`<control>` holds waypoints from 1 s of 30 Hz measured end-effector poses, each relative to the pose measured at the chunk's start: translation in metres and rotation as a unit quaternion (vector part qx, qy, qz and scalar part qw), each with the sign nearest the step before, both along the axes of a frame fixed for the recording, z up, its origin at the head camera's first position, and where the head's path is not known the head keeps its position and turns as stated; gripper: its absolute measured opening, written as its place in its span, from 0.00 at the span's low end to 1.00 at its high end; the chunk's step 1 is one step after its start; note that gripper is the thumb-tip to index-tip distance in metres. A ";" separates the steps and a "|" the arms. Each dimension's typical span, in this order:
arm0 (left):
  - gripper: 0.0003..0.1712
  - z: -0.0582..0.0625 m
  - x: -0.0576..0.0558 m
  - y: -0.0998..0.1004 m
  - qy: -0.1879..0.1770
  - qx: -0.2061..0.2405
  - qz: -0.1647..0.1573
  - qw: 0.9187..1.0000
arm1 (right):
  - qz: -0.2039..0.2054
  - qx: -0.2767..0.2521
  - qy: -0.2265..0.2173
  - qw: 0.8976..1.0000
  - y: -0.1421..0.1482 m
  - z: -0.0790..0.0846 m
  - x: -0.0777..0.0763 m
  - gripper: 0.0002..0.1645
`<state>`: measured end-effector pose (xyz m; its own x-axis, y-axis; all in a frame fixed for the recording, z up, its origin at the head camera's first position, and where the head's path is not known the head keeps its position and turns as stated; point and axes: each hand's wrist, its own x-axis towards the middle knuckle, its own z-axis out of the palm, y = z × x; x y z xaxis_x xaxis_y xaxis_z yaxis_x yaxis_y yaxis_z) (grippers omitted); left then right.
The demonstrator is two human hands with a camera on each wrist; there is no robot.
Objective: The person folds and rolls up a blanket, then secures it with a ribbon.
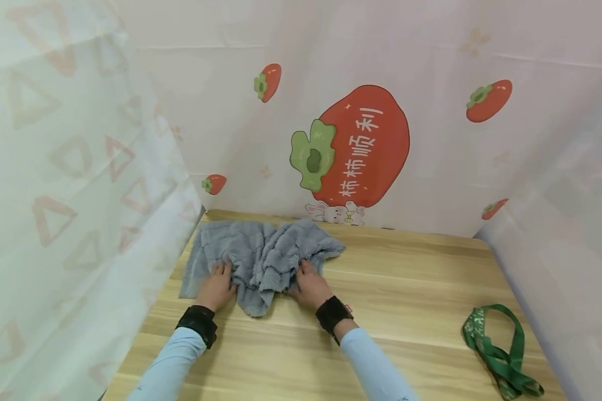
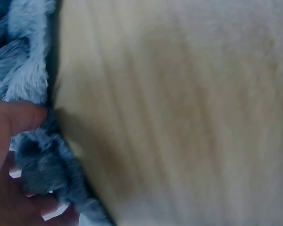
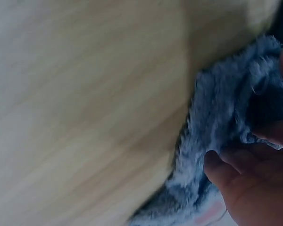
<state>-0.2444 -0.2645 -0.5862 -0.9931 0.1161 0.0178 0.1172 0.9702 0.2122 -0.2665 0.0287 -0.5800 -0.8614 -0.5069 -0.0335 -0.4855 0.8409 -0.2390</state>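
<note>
A fluffy grey-blue towel (image 1: 241, 239) lies crumpled on the wooden table, its right part bunched up in folds. My left hand (image 1: 217, 287) grips the towel's near edge at the left. In the left wrist view, the thumb (image 2: 26, 115) presses on the towel (image 2: 30, 52) while the other fingers curl beneath it. At the bunched part, my right hand (image 1: 311, 285) holds a fold, fingertips partly hidden by the cloth. The right wrist view has the towel (image 3: 210, 108) between the thumb and the bent fingers (image 3: 219, 169).
A green strap (image 1: 516, 345) lies loosely looped at the table's right front. White printed curtains stand along the left (image 1: 80, 195), back (image 1: 431, 167) and right (image 1: 557, 250) of the wooden table (image 1: 406, 289). Each wrist wears a black band.
</note>
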 end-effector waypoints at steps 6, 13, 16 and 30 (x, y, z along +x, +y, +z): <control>0.32 -0.008 -0.003 0.016 0.029 -0.011 -0.002 1.000 | -0.009 0.035 0.057 0.998 -0.003 -0.011 0.000 0.25; 0.30 -0.012 0.010 0.021 0.091 -0.014 -0.036 0.995 | -0.009 0.000 0.079 0.997 0.029 -0.017 0.019 0.22; 0.30 -0.013 0.027 0.020 0.098 -0.007 -0.046 0.994 | -0.011 -0.015 0.062 0.998 0.054 -0.018 0.038 0.26; 0.30 -0.008 0.112 0.007 0.058 0.021 -0.054 0.997 | -0.092 -0.030 0.063 0.993 0.182 -0.030 0.134 0.29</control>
